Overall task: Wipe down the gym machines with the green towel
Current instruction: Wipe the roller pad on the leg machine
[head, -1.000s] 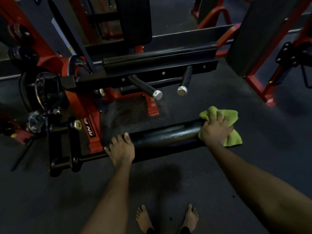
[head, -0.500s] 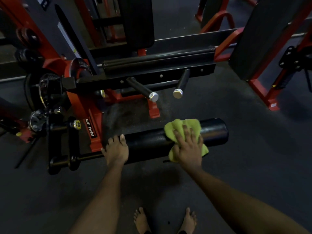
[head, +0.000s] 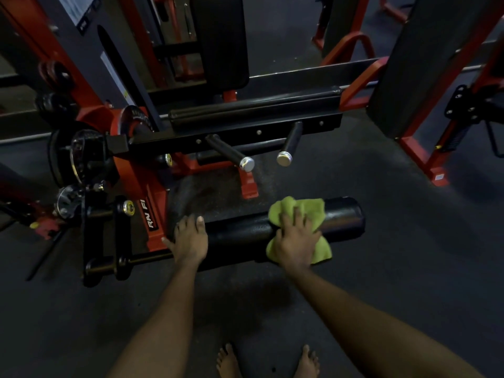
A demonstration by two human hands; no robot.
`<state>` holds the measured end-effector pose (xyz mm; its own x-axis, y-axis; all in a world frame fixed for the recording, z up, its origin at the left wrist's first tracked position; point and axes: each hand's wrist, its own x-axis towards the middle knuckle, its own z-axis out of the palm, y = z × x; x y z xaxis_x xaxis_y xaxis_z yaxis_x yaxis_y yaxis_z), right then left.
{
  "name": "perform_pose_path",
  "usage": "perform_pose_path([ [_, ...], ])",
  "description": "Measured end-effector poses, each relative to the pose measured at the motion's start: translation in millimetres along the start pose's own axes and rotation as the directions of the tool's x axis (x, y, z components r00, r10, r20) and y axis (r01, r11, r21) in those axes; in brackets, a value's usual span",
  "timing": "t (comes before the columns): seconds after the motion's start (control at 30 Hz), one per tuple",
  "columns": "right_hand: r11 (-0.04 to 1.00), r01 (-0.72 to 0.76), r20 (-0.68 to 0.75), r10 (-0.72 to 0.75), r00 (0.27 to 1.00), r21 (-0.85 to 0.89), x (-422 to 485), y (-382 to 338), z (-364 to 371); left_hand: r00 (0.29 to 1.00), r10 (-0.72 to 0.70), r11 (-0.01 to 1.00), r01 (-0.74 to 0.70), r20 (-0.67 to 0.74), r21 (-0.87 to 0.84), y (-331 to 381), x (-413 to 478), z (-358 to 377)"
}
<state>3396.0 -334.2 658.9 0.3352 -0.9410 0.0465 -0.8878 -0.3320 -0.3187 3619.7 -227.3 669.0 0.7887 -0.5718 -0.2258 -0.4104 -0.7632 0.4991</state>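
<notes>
Right hand has slid the green towel in off the right end of the roller pad, lower centre-right now, fingers spread, pressing it down. Left hand lies flat, bracing the pad. Middle stretch probably next.

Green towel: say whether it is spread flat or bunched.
Bunched: the green towel lies crumpled over the roller pad under the right hand.

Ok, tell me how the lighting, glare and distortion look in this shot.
Head view: dim, the green towel stands out brightest; soft sheen on the right end of the black roller pad and the chrome peg caps; wide-angle bending toward the edges.
</notes>
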Motion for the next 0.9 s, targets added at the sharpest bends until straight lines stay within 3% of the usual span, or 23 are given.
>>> perform_pose_path([
  [0.07,0.993,0.052,0.016,-0.054,0.998,0.108,-6.6,-17.0,-7.2,0.977,0.147,0.975,-0.170,-0.155,-0.146,9.6,-1.4,-5.7],
  [0.13,0.911,0.036,0.060,-0.066,0.996,0.411,-5.5,-22.4,-21.9,0.953,0.260,0.903,-0.298,-0.157,-0.311,19.8,2.0,-15.0],
  [0.2,0.633,-0.058,0.137,-0.077,0.988,0.772,6.9,-22.5,-43.2,0.949,0.315,0.857,-0.298,-0.030,-0.420,33.5,8.0,-30.2],
  [0.23,0.488,-0.131,0.195,-0.082,0.977,0.863,8.9,-21.7,-51.7,0.939,0.339,0.853,-0.280,0.060,-0.440,38.9,7.3,-35.2],
  [0.37,0.082,-0.369,0.378,-0.182,0.908,0.926,16.4,-30.0,-93.2,0.754,0.483,0.816,-0.202,0.446,-0.542,83.4,-5.8,-58.1],
  [0.43,-0.045,-0.452,0.428,-0.248,0.869,0.891,13.2,-33.3,-98.2,0.719,0.480,0.847,-0.231,0.502,-0.478,94.6,-7.4,-53.7],
  [0.53,-0.154,-0.548,0.482,-0.322,0.815,0.822,10.7,-27.9,-96.3,0.733,0.476,0.878,-0.367,0.486,-0.307,100.1,-6.5,-54.5],
  [0.6,-0.096,-0.587,0.504,-0.416,0.757,0.804,14.1,-17.6,-92.3,0.755,0.478,0.878,-0.403,0.448,-0.257,97.2,-5.5,-60.2],
  [0.77,0.471,-0.394,0.551,-0.261,0.792,0.789,19.9,-13.9,-85.8,0.762,0.420,0.907,-0.364,0.493,-0.211,101.1,-5.4,-68.5],
  [0.83,0.582,-0.339,0.521,-0.174,0.836,0.739,20.4,-18.2,-78.5,0.758,0.372,0.928,-0.321,0.536,-0.190,106.4,-5.9,-71.7],
  [0.9,0.622,-0.330,0.472,-0.074,0.878,0.710,23.8,-18.1,-73.9,0.718,0.320,0.947,-0.260,0.619,-0.187,108.2,-3.1,-74.8],
])
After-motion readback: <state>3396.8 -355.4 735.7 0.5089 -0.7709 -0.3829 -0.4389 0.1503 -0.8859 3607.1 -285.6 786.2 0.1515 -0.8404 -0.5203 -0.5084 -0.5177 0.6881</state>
